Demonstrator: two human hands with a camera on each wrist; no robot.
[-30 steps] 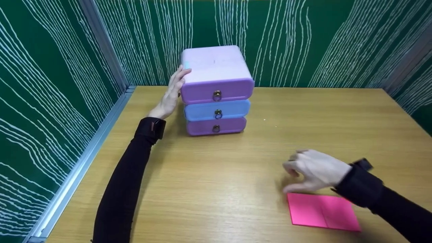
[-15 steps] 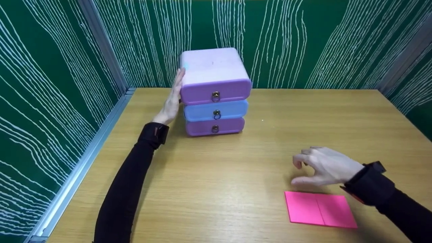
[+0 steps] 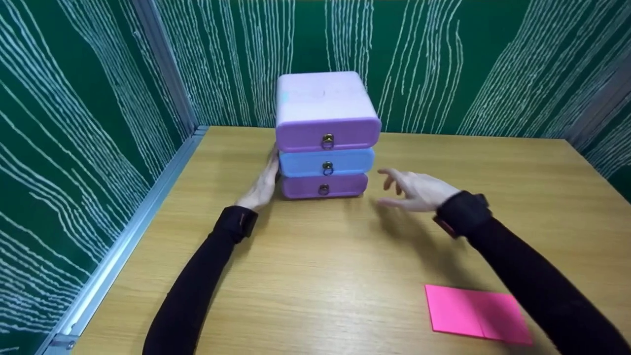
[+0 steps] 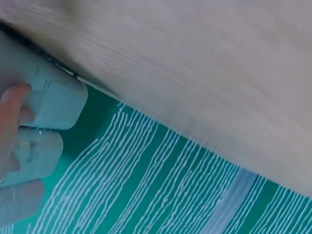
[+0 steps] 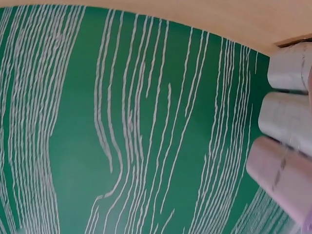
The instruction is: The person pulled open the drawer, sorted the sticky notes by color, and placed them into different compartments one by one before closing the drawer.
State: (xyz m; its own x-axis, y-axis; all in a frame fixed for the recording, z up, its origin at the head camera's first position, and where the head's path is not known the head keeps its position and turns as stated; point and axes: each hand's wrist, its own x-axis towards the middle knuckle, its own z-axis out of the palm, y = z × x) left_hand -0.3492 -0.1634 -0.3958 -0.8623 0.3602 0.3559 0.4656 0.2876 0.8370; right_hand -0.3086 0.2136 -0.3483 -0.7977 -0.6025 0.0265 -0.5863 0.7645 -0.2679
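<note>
A small chest of three stacked drawers [image 3: 328, 135] stands on the table in the head view, with purple, blue and purple fronts, ring pulls and a pale pink top. My left hand [image 3: 262, 189] lies along its left side, low down, its fingertips partly hidden there. In the left wrist view, the fingers [image 4: 10, 117] touch the chest's side [image 4: 53, 97]. To the right of the chest, my right hand [image 3: 416, 191] is in the air with loosely bent fingers, holding nothing and apart from the drawers. The right wrist view catches the chest's other side [image 5: 287, 117].
A bright pink folded sheet or flat card [image 3: 475, 314] lies on the wooden table [image 3: 296, 276] at the front right, partly under the right forearm. Green walls [image 3: 414, 59] with white wavy lines close in the back and sides, and a metal rail [image 3: 133, 217] edges the left.
My right hand has moved from above the pink sheet up and left towards the chest. My left hand has slid down from the chest's upper edge to its lower side.
</note>
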